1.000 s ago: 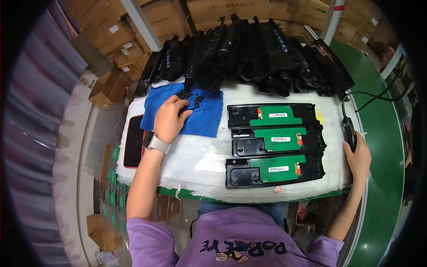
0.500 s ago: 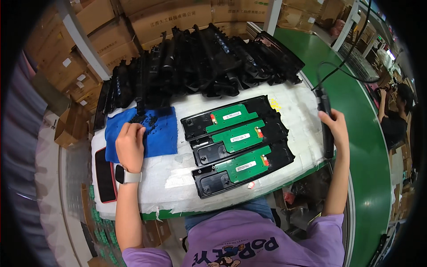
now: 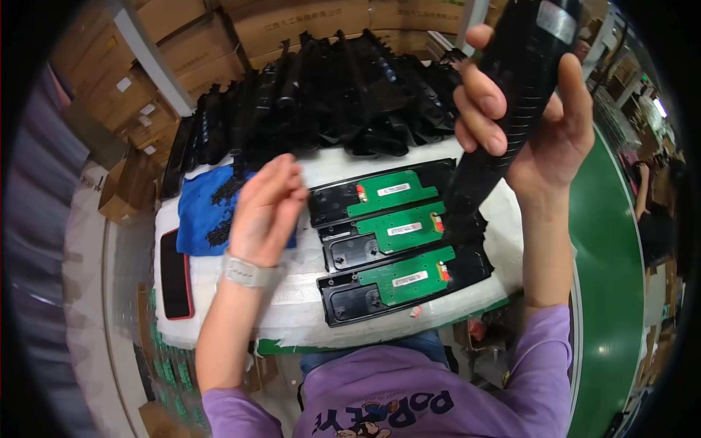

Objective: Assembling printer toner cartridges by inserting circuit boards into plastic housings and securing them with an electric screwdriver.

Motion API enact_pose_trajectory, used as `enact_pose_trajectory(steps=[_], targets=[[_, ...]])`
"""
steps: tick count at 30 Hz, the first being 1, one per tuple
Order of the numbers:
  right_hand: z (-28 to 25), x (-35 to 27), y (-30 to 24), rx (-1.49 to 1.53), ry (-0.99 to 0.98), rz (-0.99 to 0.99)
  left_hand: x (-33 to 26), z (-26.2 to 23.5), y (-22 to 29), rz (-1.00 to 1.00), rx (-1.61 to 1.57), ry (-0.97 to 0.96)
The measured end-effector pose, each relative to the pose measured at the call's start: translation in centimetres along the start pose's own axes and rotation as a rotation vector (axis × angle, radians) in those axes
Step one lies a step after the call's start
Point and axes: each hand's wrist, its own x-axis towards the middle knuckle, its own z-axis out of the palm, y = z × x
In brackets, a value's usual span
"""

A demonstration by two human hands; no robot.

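My right hand [image 3: 551, 146] is wrapped round a black electric screwdriver [image 3: 511, 106], raised close to the camera with its lower end over the right side of the panels. My left hand [image 3: 266, 212] hovers over the right part of a blue cloth [image 3: 192, 223], its fingers drawn together and slightly blurred; whatever they hold is hidden. Small dark screws [image 3: 219, 235] lie heaped on the cloth. Three black plastic panels, each bearing a green circuit board, lie in a row: a far one [image 3: 328, 208], a middle one [image 3: 350, 255] and a near one [image 3: 350, 305].
A big pile of black plastic housings [image 3: 328, 102] covers the back of the white padded table [image 3: 292, 314]. A red-edged phone [image 3: 175, 277] lies at the left edge. Cardboard boxes [image 3: 307, 25] stand behind. Another person [image 3: 657, 212] works at far right.
My right hand has brought the screwdriver from the table's right side up and inward, over the panels. My left hand has lifted off the screws and moved right.
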Motion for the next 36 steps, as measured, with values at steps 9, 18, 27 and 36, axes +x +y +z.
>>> enact_pose_trajectory(steps=[9, 18, 27, 36], targets=[[-1.5, 0.9, 3.2, -0.041, -0.05, -0.057, -1.4, 1.6, -3.8, -0.194, -0.117, -0.232], [-2.1, -0.5, 4.9, -0.036, 0.057, -0.037, -1.8, 1.2, -4.4, -0.266, -0.053, -0.128], [-1.1, 1.2, 6.6, -0.087, 0.095, -0.038, -2.2, 1.8, -4.1, -0.191, 0.184, -0.13], [-0.6, 1.2, 6.9, -0.12, 0.128, -0.055, -2.2, 1.5, -4.0, -0.164, 0.366, -0.161]])
